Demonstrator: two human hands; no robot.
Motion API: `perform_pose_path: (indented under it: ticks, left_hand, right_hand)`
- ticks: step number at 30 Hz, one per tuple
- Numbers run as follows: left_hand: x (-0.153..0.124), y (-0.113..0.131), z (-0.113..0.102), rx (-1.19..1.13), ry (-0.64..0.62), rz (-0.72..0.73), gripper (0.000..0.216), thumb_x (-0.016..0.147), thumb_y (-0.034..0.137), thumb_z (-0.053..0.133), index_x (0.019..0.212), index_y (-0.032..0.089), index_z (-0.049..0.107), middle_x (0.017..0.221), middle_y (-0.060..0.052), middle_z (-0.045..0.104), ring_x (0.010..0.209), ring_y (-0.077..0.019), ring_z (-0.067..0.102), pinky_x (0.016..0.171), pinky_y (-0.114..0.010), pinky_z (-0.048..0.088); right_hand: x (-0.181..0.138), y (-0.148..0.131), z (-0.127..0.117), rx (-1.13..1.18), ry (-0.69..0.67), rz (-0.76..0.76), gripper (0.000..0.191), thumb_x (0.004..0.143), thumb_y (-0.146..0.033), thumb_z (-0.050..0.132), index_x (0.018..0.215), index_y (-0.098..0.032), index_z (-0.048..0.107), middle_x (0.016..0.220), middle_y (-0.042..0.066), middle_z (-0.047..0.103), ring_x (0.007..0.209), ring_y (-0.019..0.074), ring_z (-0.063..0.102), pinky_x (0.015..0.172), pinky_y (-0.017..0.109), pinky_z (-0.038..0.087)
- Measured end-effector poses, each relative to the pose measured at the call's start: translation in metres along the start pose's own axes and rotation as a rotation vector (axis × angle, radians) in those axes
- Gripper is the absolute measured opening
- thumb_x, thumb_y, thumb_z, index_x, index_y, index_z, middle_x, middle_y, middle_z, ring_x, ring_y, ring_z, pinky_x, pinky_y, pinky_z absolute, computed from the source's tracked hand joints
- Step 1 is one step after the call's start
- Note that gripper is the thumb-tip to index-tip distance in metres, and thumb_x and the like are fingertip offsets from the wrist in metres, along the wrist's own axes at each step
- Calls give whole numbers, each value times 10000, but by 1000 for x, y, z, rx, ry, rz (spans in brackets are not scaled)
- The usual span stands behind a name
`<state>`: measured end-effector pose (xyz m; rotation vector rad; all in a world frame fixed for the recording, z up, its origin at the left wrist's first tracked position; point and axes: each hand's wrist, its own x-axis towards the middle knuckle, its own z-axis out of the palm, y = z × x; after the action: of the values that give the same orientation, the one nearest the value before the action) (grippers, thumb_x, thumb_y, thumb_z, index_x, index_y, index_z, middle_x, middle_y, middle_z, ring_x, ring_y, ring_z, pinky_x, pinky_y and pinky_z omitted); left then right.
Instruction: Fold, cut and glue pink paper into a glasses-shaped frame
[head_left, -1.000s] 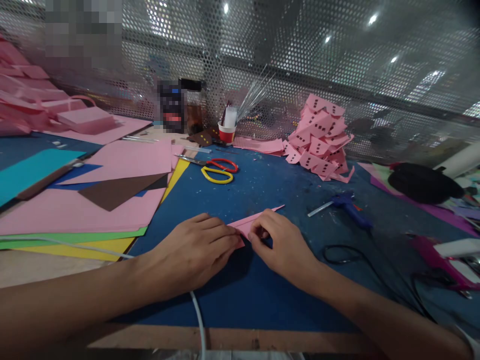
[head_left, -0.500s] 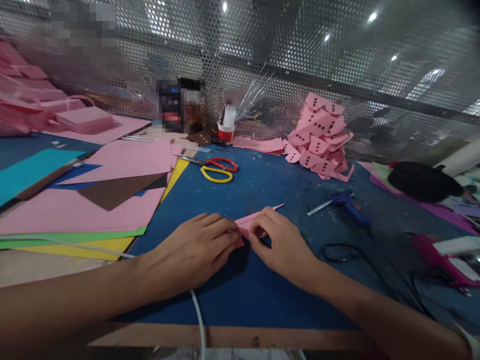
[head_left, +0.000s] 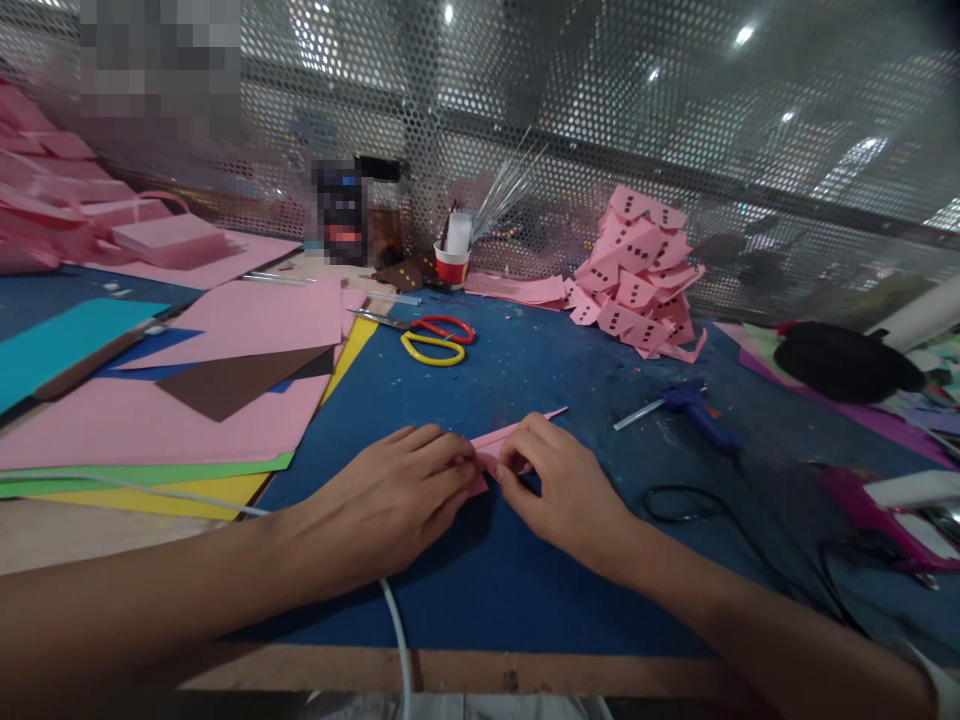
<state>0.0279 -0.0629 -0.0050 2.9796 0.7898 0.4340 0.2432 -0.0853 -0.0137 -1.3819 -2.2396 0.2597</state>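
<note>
A small folded piece of pink paper (head_left: pixel 489 448) lies low over the blue tabletop (head_left: pixel 480 590), its narrow tip pointing to the upper right. My left hand (head_left: pixel 409 495) is closed on the paper's left part, the fingers bent over it and covering much of it. From the other side my right hand (head_left: pixel 562 490) pinches the paper between thumb and fingers. Between the two hands only a short stretch of the paper shows. Beyond them lie scissors (head_left: pixel 437 340) with one red and one yellow handle loop.
Coloured sheets (head_left: pixel 247 420) are stacked on the left. A blue glue gun (head_left: pixel 701 415) with its cord lies right, near a magenta object (head_left: pixel 877 515). Behind stand a pile of dotted pink paper pieces (head_left: pixel 637 275), a red-and-white cup (head_left: pixel 452 268) and a perforated metal screen (head_left: pixel 585 90).
</note>
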Motion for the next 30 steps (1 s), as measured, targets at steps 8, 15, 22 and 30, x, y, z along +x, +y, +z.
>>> perform_pose_path:
  ticks: [8, 15, 22, 30]
  left_hand:
    - [-1, 1, 0, -13, -12, -6, 239, 970, 248, 410, 993, 178, 637, 1016, -71, 609, 911, -190, 538, 811, -349, 448]
    - [-1, -1, 1, -9, -19, -3, 233, 969, 248, 409, 998, 185, 632, 1006, -61, 603, 899, -188, 528, 798, -349, 441]
    - [0, 0, -1, -16, -23, 2, 232, 969, 236, 409, 978, 174, 631, 1018, -68, 598, 897, -186, 523, 792, -344, 438]
    - [0, 0, 1, -3, 1, 33, 236, 972, 226, 407, 963, 162, 634, 987, -78, 595, 903, -183, 523, 804, -338, 438]
  right_hand:
    - [0, 0, 0, 1, 9, -11, 56, 862, -176, 550, 815, -203, 535, 899, 27, 554, 797, 157, 519, 730, 298, 407]
    - [0, 0, 0, -6, -8, 4, 54, 860, -176, 553, 818, -202, 532, 908, 22, 552, 809, 157, 517, 737, 300, 403]
    - [0, 0, 0, 2, -6, 4, 49, 861, -177, 551, 822, -202, 533, 906, 25, 553, 801, 158, 518, 728, 300, 405]
    - [0, 0, 1, -4, 3, -3, 50, 862, -180, 549, 820, -203, 536, 905, 30, 556, 812, 161, 521, 734, 301, 406]
